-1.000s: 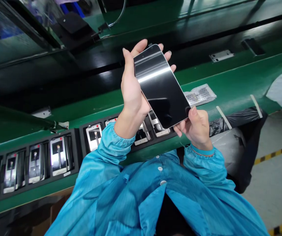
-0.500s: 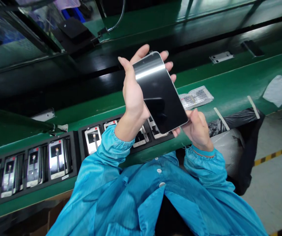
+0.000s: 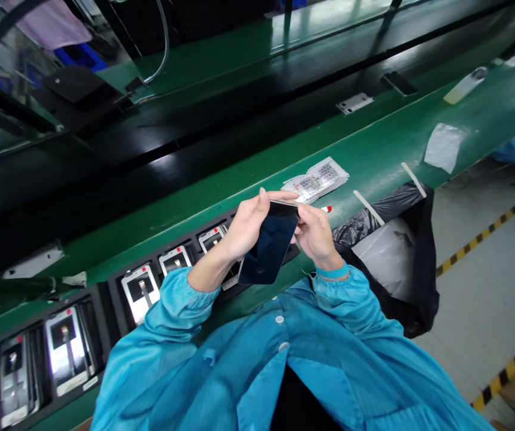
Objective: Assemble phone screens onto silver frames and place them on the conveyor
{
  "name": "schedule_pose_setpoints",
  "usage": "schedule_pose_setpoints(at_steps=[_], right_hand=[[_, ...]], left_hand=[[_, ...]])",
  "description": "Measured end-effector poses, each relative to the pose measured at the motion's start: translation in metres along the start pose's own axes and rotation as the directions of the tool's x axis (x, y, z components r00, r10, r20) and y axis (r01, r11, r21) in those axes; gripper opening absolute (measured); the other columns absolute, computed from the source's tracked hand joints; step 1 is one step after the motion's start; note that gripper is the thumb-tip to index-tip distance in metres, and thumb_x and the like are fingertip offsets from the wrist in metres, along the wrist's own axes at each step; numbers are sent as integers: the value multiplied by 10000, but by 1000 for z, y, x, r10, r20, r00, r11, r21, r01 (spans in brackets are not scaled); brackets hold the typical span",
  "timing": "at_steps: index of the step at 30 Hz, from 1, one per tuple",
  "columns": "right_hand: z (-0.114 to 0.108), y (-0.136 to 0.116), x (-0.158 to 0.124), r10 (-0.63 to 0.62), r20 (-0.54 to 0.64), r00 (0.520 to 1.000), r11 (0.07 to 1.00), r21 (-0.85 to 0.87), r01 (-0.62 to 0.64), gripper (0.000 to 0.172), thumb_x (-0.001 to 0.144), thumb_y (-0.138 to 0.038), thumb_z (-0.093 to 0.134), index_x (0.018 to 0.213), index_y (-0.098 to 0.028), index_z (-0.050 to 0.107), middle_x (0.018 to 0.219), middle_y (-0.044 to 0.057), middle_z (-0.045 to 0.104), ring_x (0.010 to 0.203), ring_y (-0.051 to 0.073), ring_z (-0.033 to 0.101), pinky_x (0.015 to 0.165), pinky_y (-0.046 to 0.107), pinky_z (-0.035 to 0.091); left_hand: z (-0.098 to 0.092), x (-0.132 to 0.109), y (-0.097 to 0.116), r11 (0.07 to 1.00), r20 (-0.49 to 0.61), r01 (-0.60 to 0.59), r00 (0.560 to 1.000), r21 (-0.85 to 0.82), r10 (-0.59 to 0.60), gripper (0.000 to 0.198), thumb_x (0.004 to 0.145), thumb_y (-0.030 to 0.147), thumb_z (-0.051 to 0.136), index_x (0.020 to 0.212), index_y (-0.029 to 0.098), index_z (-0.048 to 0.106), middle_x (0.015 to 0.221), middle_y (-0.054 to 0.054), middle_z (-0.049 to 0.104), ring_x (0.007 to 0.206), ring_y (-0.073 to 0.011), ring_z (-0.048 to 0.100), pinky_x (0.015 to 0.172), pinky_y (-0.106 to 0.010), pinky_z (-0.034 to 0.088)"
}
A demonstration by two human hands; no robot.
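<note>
A glossy black phone screen panel (image 3: 269, 245) is held low over the near edge of the green bench (image 3: 387, 149). My left hand (image 3: 246, 224) grips its left side, thumb along the upper edge. My right hand (image 3: 314, 230) pinches the panel's upper right corner, fingers curled. Below the hands a black slotted tray (image 3: 118, 281) holds several upright panels with white backs.
A clear packet of small parts (image 3: 318, 178) lies on the bench just beyond the hands. A black bag (image 3: 392, 251) hangs off the bench edge at right. A dark conveyor belt (image 3: 194, 143) runs behind. Yellow-black floor tape (image 3: 486, 230) marks the aisle.
The panel has come down from in front of my face to bench height and tilted flatter. My right hand moved from its lower corner to the upper right corner. The view has swung leftward.
</note>
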State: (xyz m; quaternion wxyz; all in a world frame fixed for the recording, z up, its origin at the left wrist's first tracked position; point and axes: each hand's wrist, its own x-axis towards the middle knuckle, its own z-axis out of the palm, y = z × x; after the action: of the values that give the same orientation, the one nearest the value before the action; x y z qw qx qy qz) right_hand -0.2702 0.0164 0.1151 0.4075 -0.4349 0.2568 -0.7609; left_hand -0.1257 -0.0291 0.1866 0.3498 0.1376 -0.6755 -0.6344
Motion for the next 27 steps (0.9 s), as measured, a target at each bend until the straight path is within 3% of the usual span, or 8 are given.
schedule_pose_setpoints(at_steps=[5,8,11,13,15,22,24,27], right_hand=[[-13,15,4,53,-46,998,996,71,-50,697,753,-723,909,631,-152,528,562,-11,395,464,88,403,378,217,413],[-55,32,12,-100,38,994,957,-271,107,616,1020,-752,626,1149,-171,782,975,91,728,809,163,690,728,311,598],[-102,53,21,-173,213,962,419,-867,268,505,1101,-512,511,1271,-113,770,1101,137,723,934,211,657,885,370,508],[-120,66,23,-112,253,961,258,-926,274,411,1021,-424,558,1133,-104,791,966,136,671,788,212,550,755,369,394],[-122,73,21,-117,246,962,271,-924,269,306,982,-363,570,944,-111,739,839,119,611,698,192,463,682,354,288],[-26,28,-21,-436,199,877,693,-547,469,162,1048,-240,685,962,-167,569,857,15,607,777,108,601,693,221,491],[8,17,-31,-597,199,777,688,-371,624,164,1001,-211,763,973,-175,606,833,-3,604,789,95,603,744,218,512],[41,14,-33,-640,-13,768,703,-413,579,241,926,-224,850,878,-168,620,780,-16,592,698,75,600,674,189,510]], left_hand=[[-14,7,-12,992,16,74,997,102,-76,796,1028,824,529,1204,96,797,1095,-152,775,871,-183,765,774,-243,634],[-21,14,-6,995,-100,26,994,-99,-36,747,1112,774,358,1286,114,663,1082,-149,762,914,-203,771,804,-294,644],[-21,21,15,926,-322,-158,946,-343,42,647,1183,639,104,1371,150,484,1039,-130,754,875,-211,770,791,-375,664],[-18,26,29,874,-439,-300,891,-382,115,626,1191,622,85,1374,150,454,1039,-127,751,880,-198,769,808,-364,664],[-15,28,39,816,-516,-408,841,-410,161,614,1195,618,87,1372,151,443,1049,-124,748,906,-196,773,842,-372,662],[-2,27,45,667,-588,-612,747,-426,310,605,1188,651,122,1427,175,408,1141,-125,722,979,-200,747,908,-374,641],[4,26,47,644,-589,-642,730,-417,346,666,1175,658,117,1599,190,330,1196,-134,688,1013,-206,719,940,-381,631],[13,24,51,643,-618,-673,692,-365,374,788,1153,677,85,1801,229,71,1303,-155,658,1082,-225,688,977,-370,625]])
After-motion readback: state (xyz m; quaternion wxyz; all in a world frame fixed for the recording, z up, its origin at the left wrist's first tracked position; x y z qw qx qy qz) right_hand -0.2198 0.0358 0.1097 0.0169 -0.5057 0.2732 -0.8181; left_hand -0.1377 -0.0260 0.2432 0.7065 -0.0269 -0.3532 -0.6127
